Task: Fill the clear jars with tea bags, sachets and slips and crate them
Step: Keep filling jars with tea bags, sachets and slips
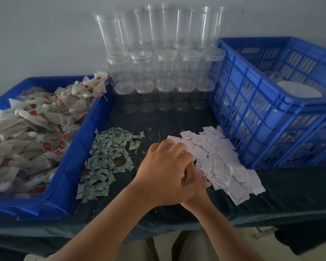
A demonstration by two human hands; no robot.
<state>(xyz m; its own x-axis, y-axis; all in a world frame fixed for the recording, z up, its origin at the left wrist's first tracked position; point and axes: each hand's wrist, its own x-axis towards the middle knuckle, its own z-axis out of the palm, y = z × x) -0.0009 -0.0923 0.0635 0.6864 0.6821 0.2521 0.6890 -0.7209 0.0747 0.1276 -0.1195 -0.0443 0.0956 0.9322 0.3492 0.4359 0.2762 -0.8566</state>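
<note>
- The left hand (166, 166) lay knuckles-up over the near-left edge of the slips (220, 162), fingers curled down into the pile. I could not tell whether it pinched any slip.
- The right hand (198, 182) crossed beneath it and was mostly hidden, with only fingertips showing beside the slips, so its state could not be told either.
- The crossed hands crowded each other, so a blind pinch would likely have lifted several slips together, or none.
- The slips lay loose, reaching close to the near edge of the desk (290, 189). A sweeping wrist could have pushed some off.
- The sachets (107, 159) lay just left of the hands, so a stray one might have been dragged into the slips.
- The jars (166, 68) stood stacked in tiers against the wall, between the tray (73, 147) of tea bags (26, 132) and the crate (252, 102). A careless reach could have toppled them.
- Each jar stood upright, its long axis vertical, and the top tier's mouths opened upward. The pile of slips ran slantwise from the crate's front towards the near edge.
</note>
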